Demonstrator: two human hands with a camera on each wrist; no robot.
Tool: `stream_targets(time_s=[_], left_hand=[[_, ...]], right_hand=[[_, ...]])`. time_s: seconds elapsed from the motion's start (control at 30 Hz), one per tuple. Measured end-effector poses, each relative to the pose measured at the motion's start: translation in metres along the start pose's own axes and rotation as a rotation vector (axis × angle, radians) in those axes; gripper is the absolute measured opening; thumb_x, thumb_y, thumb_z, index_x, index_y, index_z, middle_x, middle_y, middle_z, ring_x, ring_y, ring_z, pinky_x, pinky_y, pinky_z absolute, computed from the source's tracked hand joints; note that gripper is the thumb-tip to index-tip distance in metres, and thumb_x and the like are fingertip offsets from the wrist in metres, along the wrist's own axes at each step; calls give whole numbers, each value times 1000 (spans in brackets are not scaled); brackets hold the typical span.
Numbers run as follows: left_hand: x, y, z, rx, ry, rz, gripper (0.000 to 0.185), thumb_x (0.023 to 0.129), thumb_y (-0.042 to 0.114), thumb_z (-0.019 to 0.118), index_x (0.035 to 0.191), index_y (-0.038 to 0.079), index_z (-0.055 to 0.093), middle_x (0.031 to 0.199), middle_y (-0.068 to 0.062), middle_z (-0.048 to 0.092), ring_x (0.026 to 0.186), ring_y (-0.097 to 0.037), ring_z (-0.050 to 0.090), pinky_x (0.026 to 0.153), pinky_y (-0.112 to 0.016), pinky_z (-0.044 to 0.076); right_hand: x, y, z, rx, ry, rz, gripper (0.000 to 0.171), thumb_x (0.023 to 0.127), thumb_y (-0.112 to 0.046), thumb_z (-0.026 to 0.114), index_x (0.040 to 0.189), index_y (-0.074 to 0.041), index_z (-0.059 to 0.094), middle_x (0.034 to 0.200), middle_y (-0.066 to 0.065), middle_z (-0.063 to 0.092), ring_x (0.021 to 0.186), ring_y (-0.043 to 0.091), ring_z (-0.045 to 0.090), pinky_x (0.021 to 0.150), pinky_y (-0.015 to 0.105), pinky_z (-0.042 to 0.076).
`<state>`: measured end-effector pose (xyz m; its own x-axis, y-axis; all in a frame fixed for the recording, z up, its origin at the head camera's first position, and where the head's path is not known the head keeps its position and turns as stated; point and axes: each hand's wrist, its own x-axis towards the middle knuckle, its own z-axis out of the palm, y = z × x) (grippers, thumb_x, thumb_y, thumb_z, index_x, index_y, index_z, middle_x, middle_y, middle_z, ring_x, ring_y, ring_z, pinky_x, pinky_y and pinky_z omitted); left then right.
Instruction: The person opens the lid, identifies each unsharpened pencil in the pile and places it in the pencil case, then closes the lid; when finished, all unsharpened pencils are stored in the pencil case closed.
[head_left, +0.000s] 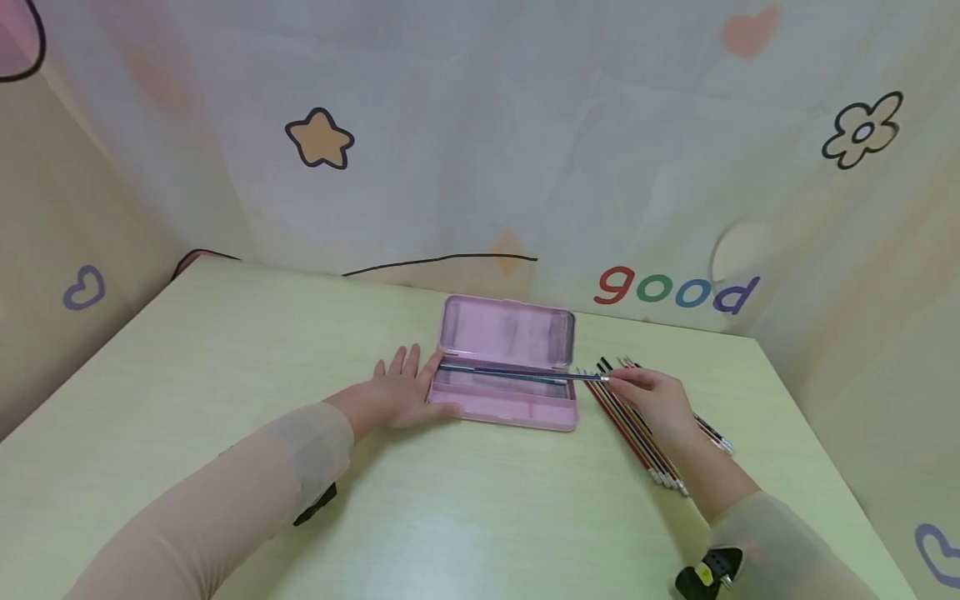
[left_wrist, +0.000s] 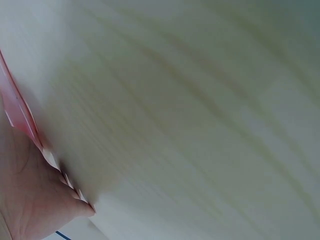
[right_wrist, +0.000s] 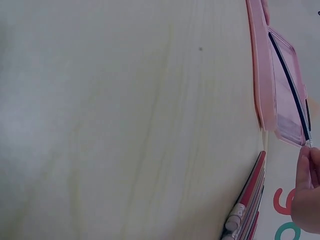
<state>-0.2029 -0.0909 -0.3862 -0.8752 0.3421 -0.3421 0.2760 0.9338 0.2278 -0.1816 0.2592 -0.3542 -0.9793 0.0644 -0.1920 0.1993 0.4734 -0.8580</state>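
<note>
A pink pencil case [head_left: 506, 408] lies on the table with its lid [head_left: 502, 329] raised at the back. My left hand [head_left: 397, 396] rests at the case's left end, fingers spread and thumb along the front edge. In the left wrist view, part of this hand [left_wrist: 37, 187] shows beside the pink case [left_wrist: 17, 107]. Between thumb and fingers, my right hand [head_left: 656, 400] pinches a dark blue pencil [right_wrist: 290, 80] near its eraser end. The pencil's length reaches leftward over the case. Another bluish pencil [head_left: 543, 379] shows just below it, in the case.
Several pencils [head_left: 633, 433] lie side by side on the table right of the case, eraser ends toward me. A smaller group [head_left: 716, 435] lies beyond the right hand, partly hidden by it. A printed curtain [head_left: 450, 167] hangs behind the table [head_left: 262, 333].
</note>
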Motion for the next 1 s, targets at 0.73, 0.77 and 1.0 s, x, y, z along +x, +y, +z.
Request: stream_targets(time_s=[0.73, 0.77, 1.0], left_hand=[[10, -7, 8, 9, 8, -6, 108, 75, 85, 26, 150, 15, -9, 153, -23, -5, 138, -42, -5, 106, -60, 5], [11, -7, 8, 9, 10, -6, 108, 74, 85, 26, 150, 16, -9, 153, -23, -6, 138, -42, -5, 106, -60, 5], [5, -3, 5, 25, 8, -3, 104, 78, 82, 28, 150, 15, -6, 153, -23, -4, 139, -41, -4, 107, -59, 5]], right_hand=[[21, -3, 31, -38, 37, -87, 32, 88, -25, 66, 112, -4, 67, 109, 9, 66, 100, 16, 57, 74, 15, 46], [21, -4, 33, -39, 37, -88, 32, 88, -25, 66, 112, -4, 67, 109, 9, 66, 100, 17, 56, 74, 15, 46], [23, -5, 43, -105, 40, -132, 25, 88, -18, 67, 106, -2, 69, 105, 11, 66, 92, 19, 57, 75, 24, 50]])
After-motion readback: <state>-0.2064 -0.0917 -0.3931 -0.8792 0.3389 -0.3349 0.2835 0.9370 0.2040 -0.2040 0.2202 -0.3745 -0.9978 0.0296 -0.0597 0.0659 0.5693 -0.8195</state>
